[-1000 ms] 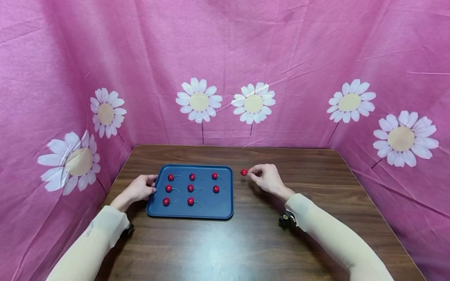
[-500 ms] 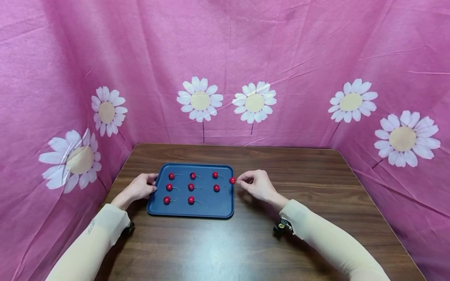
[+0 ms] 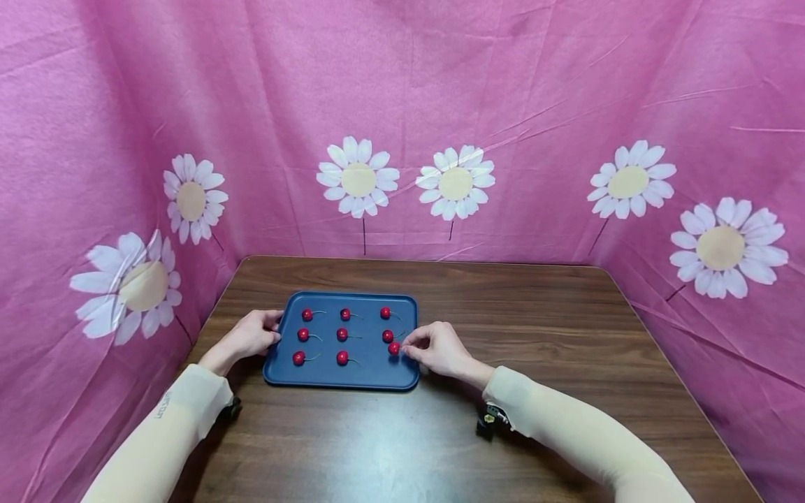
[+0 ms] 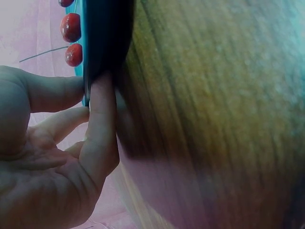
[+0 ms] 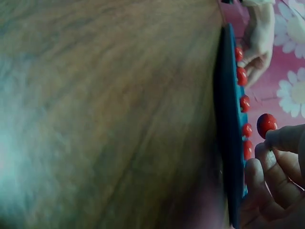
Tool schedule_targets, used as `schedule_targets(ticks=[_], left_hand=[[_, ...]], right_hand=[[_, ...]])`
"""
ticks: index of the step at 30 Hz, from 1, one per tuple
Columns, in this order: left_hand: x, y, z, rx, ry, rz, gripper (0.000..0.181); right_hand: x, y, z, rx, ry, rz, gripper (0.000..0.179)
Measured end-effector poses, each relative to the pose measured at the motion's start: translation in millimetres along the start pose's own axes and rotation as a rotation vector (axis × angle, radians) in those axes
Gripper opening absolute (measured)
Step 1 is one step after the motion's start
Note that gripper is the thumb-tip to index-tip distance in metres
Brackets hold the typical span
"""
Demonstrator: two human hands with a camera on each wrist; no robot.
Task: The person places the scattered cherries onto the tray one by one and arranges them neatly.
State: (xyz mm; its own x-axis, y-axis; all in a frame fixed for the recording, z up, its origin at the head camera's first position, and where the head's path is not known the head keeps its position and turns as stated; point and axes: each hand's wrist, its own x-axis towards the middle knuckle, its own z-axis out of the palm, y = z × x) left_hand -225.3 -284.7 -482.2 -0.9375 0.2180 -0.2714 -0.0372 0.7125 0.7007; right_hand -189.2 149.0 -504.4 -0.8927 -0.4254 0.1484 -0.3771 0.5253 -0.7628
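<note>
A blue rectangular tray [image 3: 365, 375] lies on the table, with several red cherries [image 3: 342, 335] set out in rows and their thin stems pointing right. At its left end my left hand [image 3: 247, 335] grips the rim; in the left wrist view the thumb is above the rim and a finger [image 4: 101, 119] beneath it. My right hand [image 3: 441, 349] pinches one cherry [image 5: 266, 125] between thumb and fingertips, its stem hidden in the grip. The held cherry is over the right part of the tray, just in front of the middle row's rightmost cherry [image 3: 387, 336].
The brown wood-grain table [image 3: 541, 321] extends right of the tray and in front of it. Pink cloth [image 3: 402, 84] printed with white daisies hangs behind the table and at both sides. Each wrist carries a small black device [image 3: 486, 423] below its cream sleeve.
My right hand has carried the pinched cherry leftward and toward me, from beside the tray, across its right rim, to over its right part. The left hand keeps its grip on the rim.
</note>
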Motion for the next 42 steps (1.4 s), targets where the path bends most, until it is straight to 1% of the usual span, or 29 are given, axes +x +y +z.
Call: schedule_targets(ticks=[2,5,9,11,17,26,31,34,42], left_hand=[[0.2,0.0,0.2,-0.001,0.0,0.005,0.067],[0.4,-0.3,1.5,-0.007,0.001,-0.001,0.068],[-0.1,0.1,2.1,-0.013,0.001,-0.014,0.068],[-0.6,0.6,2.3,-0.014,-0.002,-0.01,0.068],[-0.5,1.4,3.2,-0.021,0.001,0.006,0.066],[1.5,1.1,3.5,-0.021,0.011,-0.003,0.067],[2.6,1.2,4.0,-0.022,0.007,-0.009,0.067],[2.6,2.0,4.6,-0.025,0.004,-0.015,0.067],[1.9,1.9,5.4,-0.027,0.002,-0.015,0.067]], right_hand=[[0.0,-1.0,3.3,-0.009,-0.02,-0.005,0.006],[0.4,-5.1,7.0,-0.05,-0.038,0.0,0.006],[0.9,-8.0,11.3,-0.149,-0.036,0.019,0.006],[0.8,-8.3,12.8,-0.186,-0.034,0.027,0.006],[1.3,-7.3,14.4,-0.235,-0.029,0.032,0.007],[0.5,-5.7,14.1,-0.277,-0.073,0.013,0.007],[0.6,-5.8,13.1,-0.289,-0.07,-0.012,0.009],[0.7,-5.5,12.2,-0.29,-0.069,-0.016,0.006],[-1.1,-5.7,12.1,-0.277,-0.063,0.0,0.006]])
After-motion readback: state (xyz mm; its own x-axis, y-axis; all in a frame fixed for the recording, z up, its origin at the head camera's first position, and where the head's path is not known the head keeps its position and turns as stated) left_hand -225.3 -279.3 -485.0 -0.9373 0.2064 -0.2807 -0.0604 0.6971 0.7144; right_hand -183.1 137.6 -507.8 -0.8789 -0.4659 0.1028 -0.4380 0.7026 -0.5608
